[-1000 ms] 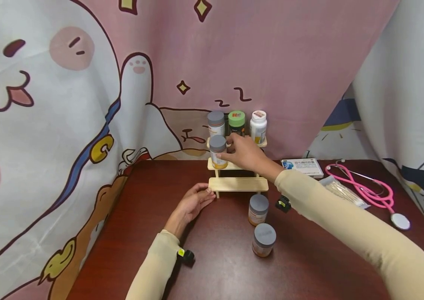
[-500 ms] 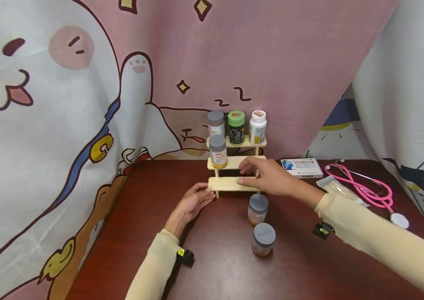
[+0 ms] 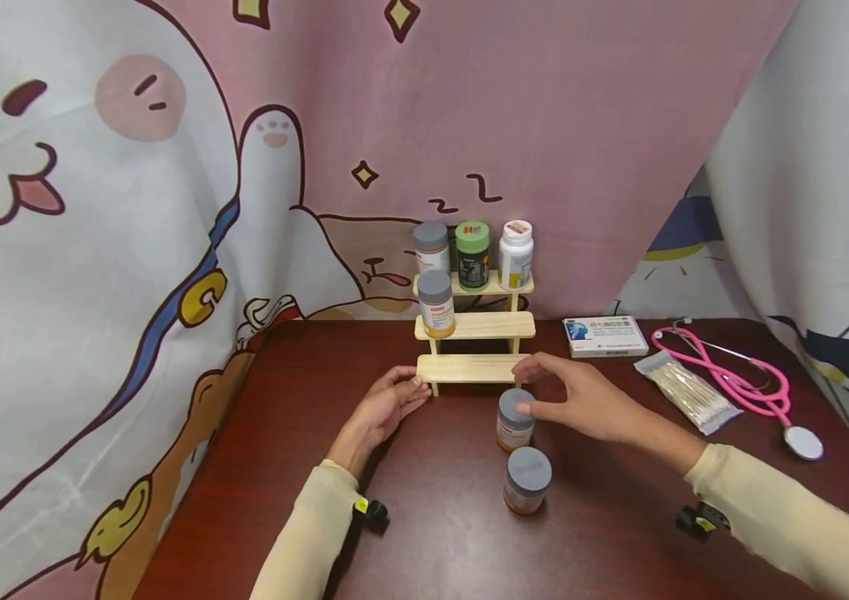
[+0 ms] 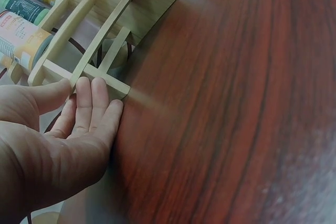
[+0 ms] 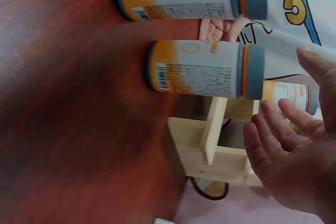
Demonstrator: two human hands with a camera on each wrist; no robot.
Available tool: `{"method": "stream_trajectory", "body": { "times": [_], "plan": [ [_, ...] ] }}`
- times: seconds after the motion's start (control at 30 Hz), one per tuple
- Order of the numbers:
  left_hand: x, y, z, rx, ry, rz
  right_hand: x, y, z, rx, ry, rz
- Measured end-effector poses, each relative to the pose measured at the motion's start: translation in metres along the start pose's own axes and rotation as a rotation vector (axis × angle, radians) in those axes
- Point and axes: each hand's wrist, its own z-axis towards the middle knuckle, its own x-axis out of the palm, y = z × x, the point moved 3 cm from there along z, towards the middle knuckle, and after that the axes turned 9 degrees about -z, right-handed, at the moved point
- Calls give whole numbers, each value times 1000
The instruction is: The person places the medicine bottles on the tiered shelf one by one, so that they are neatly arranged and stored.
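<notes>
A three-tier wooden display rack [image 3: 472,367] stands on the table. My left hand [image 3: 387,403] holds the left end of its lowest board, thumb at the board's edge and fingertips by the leg in the left wrist view. My right hand [image 3: 581,396] is beside a grey-lidded jar [image 3: 516,421] in front of the rack, thumb and fingers spread apart; the right wrist view shows them off the jar. A second grey-lidded jar [image 3: 527,481] stands nearer. Another grey-lidded jar [image 3: 436,305] sits at the left of the middle tier.
The top tier bears a grey-lidded jar [image 3: 431,244], a green-lidded bottle [image 3: 472,257] and a white bottle [image 3: 516,255]. To the right lie a medicine box [image 3: 606,337], a packet of cotton swabs [image 3: 686,390] and a pink stethoscope [image 3: 754,379]. A printed curtain [image 3: 581,125] hangs behind.
My right hand has let go of the jar on the middle tier and moved down and right to the jar in front of the rack. My left hand has stayed at the rack.
</notes>
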Motion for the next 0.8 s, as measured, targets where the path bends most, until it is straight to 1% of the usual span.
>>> {"method": "stream_trajectory", "body": {
  "times": [0.07,0.13,0.2,0.33,0.63,0.7,0.8],
  "plan": [
    [0,0,0,1,-3,-1,4,-5,-4,5,7,41],
    [0,0,0,1,-7,-2,8,-10,-6,-1,24,106],
    [0,0,0,1,-11,-3,13,-15,-7,-12,46,183],
    [1,-1,-1,-3,-14,3,22,-23,-8,-33,83,286],
    [4,-2,2,-14,-16,-3,40,-37,-11,-35,75,446],
    [3,-2,1,-14,-20,-2,44,-38,-12,-26,74,466],
    [2,-1,0,-13,-28,-1,49,-40,-13,13,83,505]
  ]
}}
